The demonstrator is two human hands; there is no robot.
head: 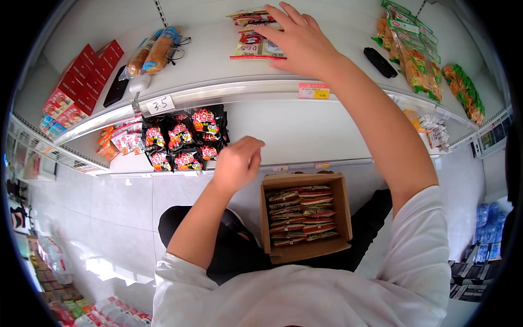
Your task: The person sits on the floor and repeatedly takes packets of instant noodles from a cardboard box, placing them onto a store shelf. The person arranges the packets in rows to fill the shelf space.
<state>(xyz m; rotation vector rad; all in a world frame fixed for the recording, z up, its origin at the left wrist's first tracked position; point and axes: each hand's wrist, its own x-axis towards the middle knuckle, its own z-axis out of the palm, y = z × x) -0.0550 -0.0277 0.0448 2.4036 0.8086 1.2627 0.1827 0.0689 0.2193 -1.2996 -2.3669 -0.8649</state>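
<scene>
Spread over the right side of a row of red and yellow snack packets [253, 45] on the upper shelf [204, 61] is my right hand [300, 43], its fingers apart; it seems to touch the packets without gripping them. My left hand [239, 163] hovers before the lower shelf, just right of several black noodle packets [179, 137], with its fingers curled; whether something small is inside cannot be told. An open cardboard box [265, 220] stands between my legs, holding two columns of similar flat packets [302, 212].
On the upper shelf lie red boxes [88, 77], a phone [116, 88], bagged bread [157, 51], glasses [175, 53], a black case-like object [380, 62] and green-trimmed snack bags [412, 53]. Price tags [314, 91] line the shelf edge. Orange and white packets [126, 139] fill the lower left.
</scene>
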